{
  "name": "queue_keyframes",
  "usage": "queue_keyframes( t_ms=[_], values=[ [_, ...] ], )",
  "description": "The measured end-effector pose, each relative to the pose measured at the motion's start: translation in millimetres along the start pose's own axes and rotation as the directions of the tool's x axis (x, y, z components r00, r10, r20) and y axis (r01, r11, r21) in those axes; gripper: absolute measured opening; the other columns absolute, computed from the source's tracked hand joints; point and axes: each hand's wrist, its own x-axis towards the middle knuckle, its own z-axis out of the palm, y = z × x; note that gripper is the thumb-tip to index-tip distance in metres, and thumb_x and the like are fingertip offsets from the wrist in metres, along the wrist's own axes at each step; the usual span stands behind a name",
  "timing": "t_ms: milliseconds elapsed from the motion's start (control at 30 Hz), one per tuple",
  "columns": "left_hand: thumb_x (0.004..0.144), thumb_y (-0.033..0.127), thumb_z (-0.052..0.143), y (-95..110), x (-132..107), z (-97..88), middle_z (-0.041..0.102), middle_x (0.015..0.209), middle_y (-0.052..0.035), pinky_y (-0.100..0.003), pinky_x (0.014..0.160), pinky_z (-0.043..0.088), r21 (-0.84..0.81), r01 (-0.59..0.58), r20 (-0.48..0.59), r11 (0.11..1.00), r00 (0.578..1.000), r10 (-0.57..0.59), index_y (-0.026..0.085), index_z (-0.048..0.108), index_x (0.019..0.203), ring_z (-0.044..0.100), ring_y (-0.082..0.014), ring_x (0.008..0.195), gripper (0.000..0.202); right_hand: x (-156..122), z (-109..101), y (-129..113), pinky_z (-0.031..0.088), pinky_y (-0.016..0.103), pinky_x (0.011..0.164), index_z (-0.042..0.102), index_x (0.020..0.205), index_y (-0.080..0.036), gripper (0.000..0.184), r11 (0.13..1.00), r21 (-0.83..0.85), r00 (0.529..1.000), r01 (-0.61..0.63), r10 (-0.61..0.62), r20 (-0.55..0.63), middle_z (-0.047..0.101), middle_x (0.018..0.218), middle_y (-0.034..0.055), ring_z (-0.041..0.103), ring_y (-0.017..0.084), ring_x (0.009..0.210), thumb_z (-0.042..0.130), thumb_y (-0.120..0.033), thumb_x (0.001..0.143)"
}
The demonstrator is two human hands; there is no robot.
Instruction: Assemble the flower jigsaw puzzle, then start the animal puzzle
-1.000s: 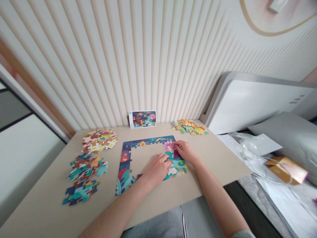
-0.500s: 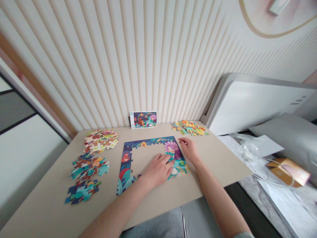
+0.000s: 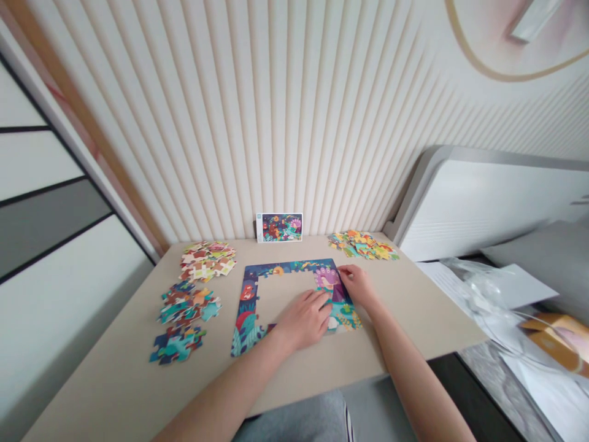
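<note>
Jigsaw puzzle (image 3: pixel 294 267), partly assembled, lies flat on the beige table (image 3: pixel 414 319) in the head view, its dark blue border joined along the top and left side. Beige tabletop shows through its middle, and a wider joined section with a purple dinosaur (image 3: pixel 327 279) fills its right side; part of the lower edge is hidden by the left forearm.

The left hand (image 3: pixel 306 319) rests palm down over that section's lower left, fingers extended and slightly apart. The right hand (image 3: pixel 356 285) is at the upper right edge of the puzzle, its thumb and fingertips close together (whether they pinch a piece, I cannot tell).

Left of the puzzle are three piles of loose pieces: a brown-and-cream pile (image 3: pixel 208 261) at the back, a teal-and-brown pile (image 3: pixel 189 302) in the middle and a blue-and-teal pile (image 3: pixel 177 345) in front. A yellow-and-orange pile (image 3: pixel 363 245) sits at the back right. Between the rear piles, a picture card (image 3: pixel 280 228) with a colourful animal scene stands upright near the ribbed wall (image 3: pixel 257 123).

Beyond the table, to the right, are a pale headboard (image 3: pixel 488 202), a grey pillow (image 3: pixel 547 258), a clear plastic bag (image 3: pixel 483 288) and an orange box (image 3: pixel 554 344) (cut off by the picture's edge).
</note>
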Motion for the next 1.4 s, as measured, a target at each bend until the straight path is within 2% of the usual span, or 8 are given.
queue_keyframes(
  t_ms=[333, 600, 700, 800, 867, 933, 1100, 1400],
  values=[
    [0.100, 0.020, 0.054, 15, -4, -0.6, 0.071, 0.105, -0.0065, -0.037, 0.095, 0.046, 0.189, -0.085, 0.026, 0.978, 0.996, 0.082, 0.019, 0.065, 0.106, 0.064, -0.0216, 0.106, 0.012, 6, 9, 29, 0.052, 0.039, 0.088, 0.073, 0.112, -0.018, 0.034, 0.999, -0.023, 0.992, 0.032, -0.029, 0.122, 0.072, 0.108, 0.0122, 0.067, 0.026, 0.094, 0.063, -0.037, 0.086],
    [0.101, 0.019, 0.052, 36, -59, -67.2, 0.070, 0.111, -0.0069, -0.039, 0.102, 0.043, 0.136, 0.190, -0.039, 0.972, 0.982, -0.187, 0.022, 0.061, 0.122, 0.062, -0.0221, 0.109, 0.023, 10, 9, 37, 0.052, 0.040, 0.087, 0.074, 0.113, -0.018, 0.040, 0.996, -0.076, 0.986, 0.049, -0.036, 0.164, 0.073, 0.111, 0.0154, 0.068, 0.028, 0.095, 0.057, -0.043, 0.088],
    [0.098, 0.016, 0.052, 16, -119, -92.0, 0.067, 0.123, -0.0077, -0.041, 0.108, 0.041, 0.139, 0.431, -0.119, 0.891, 0.901, -0.417, 0.022, 0.061, 0.124, 0.058, -0.0235, 0.119, 0.028, 9, 7, 35, 0.051, 0.039, 0.087, 0.074, 0.113, -0.018, 0.040, 0.992, -0.112, 0.983, 0.062, -0.042, 0.179, 0.073, 0.110, 0.0136, 0.068, 0.028, 0.097, 0.056, -0.045, 0.089],
    [0.096, 0.018, 0.052, -15, -186, -104.4, 0.063, 0.131, -0.0113, -0.047, 0.107, 0.042, 0.195, 0.689, -0.241, 0.698, 0.723, -0.647, 0.021, 0.062, 0.129, 0.056, -0.0288, 0.124, 0.034, 9, 6, 33, 0.050, 0.039, 0.087, 0.074, 0.112, -0.018, 0.039, 0.988, -0.135, 0.980, 0.076, -0.050, 0.191, 0.073, 0.110, 0.0125, 0.067, 0.028, 0.098, 0.055, -0.044, 0.089],
    [0.094, 0.017, 0.052, -34, -223, -106.4, 0.063, 0.132, -0.0115, -0.048, 0.104, 0.046, 0.194, 0.787, -0.252, 0.585, 0.617, -0.746, 0.022, 0.063, 0.130, 0.058, -0.0300, 0.122, 0.038, 9, 5, 32, 0.050, 0.039, 0.088, 0.074, 0.112, -0.019, 0.038, 0.987, -0.141, 0.980, 0.078, -0.049, 0.195, 0.073, 0.110, 0.0124, 0.067, 0.028, 0.097, 0.055, -0.043, 0.089],
    [0.094, 0.023, 0.052, -46, -248, -105.6, 0.064, 0.132, -0.0117, -0.047, 0.103, 0.047, 0.159, 0.823, -0.217, 0.546, 0.569, -0.793, 0.022, 0.062, 0.132, 0.058, -0.0300, 0.122, 0.040, 9, 5, 31, 0.050, 0.039, 0.087, 0.074, 0.112, -0.019, 0.038, 0.988, -0.136, 0.979, 0.075, -0.048, 0.196, 0.072, 0.110, 0.0126, 0.066, 0.028, 0.097, 0.056, -0.043, 0.089],
    [0.093, 0.034, 0.056, -54, -266, -102.2, 0.066, 0.130, -0.0092, -0.045, 0.106, 0.046, 0.035, 0.827, -0.147, 0.562, 0.560, -0.815, 0.025, 0.061, 0.132, 0.059, -0.0278, 0.121, 0.040, 8, 4, 30, 0.050, 0.038, 0.088, 0.075, 0.110, -0.019, 0.037, 0.989, -0.128, 0.981, 0.074, -0.049, 0.187, 0.072, 0.110, 0.0125, 0.067, 0.027, 0.097, 0.055, -0.043, 0.090],
    [0.089, 0.033, 0.057, -63, -260, -97.6, 0.067, 0.114, -0.0086, -0.041, 0.091, 0.056, -0.230, 0.757, -0.239, 0.612, 0.566, -0.789, 0.024, 0.065, 0.125, 0.069, -0.0246, 0.096, 0.039, 5, 3, 22, 0.050, 0.036, 0.086, 0.076, 0.108, -0.020, 0.033, 0.992, -0.112, 0.985, 0.060, -0.041, 0.168, 0.071, 0.109, 0.0111, 0.066, 0.025, 0.095, 0.057, -0.040, 0.090]
  ],
)
